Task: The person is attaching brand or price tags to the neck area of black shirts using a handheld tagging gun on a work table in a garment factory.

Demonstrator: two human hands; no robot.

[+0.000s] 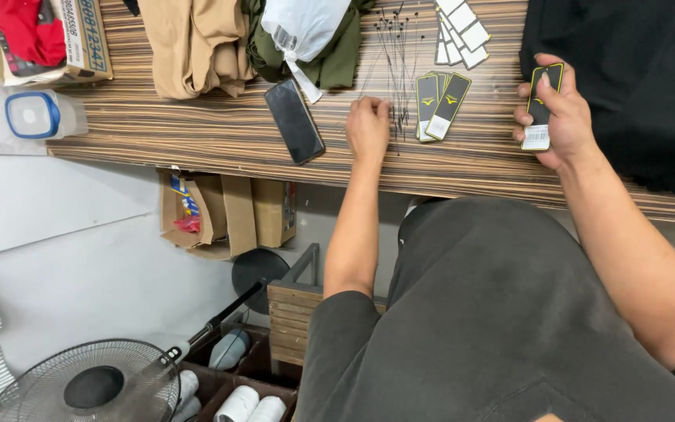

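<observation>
On the striped wooden desk (197, 133), the left hand (369, 129) pinches at the thin black tag strings (397, 70), its fingers bent on them, while the right hand (554, 117) grips one black and yellow tag (542, 101); I judge a string must next be picked out singly.

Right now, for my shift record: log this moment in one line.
left hand: on thin black pins | right hand: holds black-yellow tag | tag stack, phone on table

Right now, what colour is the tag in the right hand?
The tag in the right hand is black with a yellow edge and a white end; head view.
</observation>
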